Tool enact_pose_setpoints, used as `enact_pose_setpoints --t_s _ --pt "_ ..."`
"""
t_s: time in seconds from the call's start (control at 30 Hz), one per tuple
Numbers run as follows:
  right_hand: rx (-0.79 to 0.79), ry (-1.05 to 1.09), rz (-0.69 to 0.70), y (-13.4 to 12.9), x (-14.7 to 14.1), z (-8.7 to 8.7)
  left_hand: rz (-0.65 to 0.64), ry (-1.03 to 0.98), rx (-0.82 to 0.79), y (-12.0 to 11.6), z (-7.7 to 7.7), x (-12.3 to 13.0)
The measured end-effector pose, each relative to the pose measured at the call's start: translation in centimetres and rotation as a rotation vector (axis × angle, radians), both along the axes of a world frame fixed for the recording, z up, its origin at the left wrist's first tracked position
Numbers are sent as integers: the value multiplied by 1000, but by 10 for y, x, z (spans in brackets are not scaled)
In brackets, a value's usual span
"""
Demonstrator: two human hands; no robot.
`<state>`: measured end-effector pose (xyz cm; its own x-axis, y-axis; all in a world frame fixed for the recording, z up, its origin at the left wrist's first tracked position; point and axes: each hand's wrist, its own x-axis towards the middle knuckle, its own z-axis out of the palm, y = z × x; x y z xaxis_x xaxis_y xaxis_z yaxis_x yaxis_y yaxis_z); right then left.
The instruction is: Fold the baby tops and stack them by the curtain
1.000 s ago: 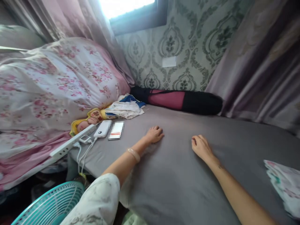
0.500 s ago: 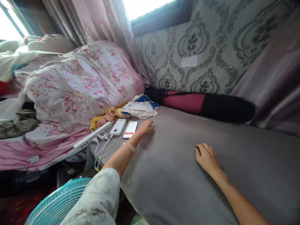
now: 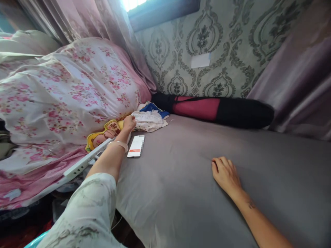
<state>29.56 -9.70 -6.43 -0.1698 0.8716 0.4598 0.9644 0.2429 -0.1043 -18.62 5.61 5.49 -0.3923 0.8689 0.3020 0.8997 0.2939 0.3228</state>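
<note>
My left hand (image 3: 129, 123) is at the left edge of a crumpled white and blue cloth (image 3: 150, 119), its fingers curled together; what they hold, if anything, is hidden. A phone (image 3: 136, 146) with a lit screen lies on the grey sheet just right of my left wrist. Beyond that forearm is a yellow cartoon plush (image 3: 99, 138), and a white power strip (image 3: 77, 169) runs partly under the arm. My right hand (image 3: 226, 174) rests on the sheet, fingers loosely bent and apart, holding nothing.
A long black and red rolled bag (image 3: 199, 108) lies along the patterned wall. A floral bedding pile (image 3: 85, 82) fills the left side. The grey sheet (image 3: 181, 186) spreads across the front. A pink curtain (image 3: 300, 75) hangs at the right.
My left hand has moved left and away from me, from beside the phone to the cloth, and its arm now hides the white power bank. The view has shifted slightly; my right hand stays on the sheet.
</note>
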Motion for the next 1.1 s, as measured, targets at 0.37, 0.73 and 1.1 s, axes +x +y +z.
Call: enact_pose_setpoints --t_s 0.37,0.73,1.1 --pt "-40 -30 -16 -2 1 1 82 -20 -94 36 -14 -25" --pt "-39 -25 -21 -4 -2 4 34 110 -72 35 -11 -16" --pt "-60 -39 -35 -6 -4 6 -193 304 -138 29 21 15"
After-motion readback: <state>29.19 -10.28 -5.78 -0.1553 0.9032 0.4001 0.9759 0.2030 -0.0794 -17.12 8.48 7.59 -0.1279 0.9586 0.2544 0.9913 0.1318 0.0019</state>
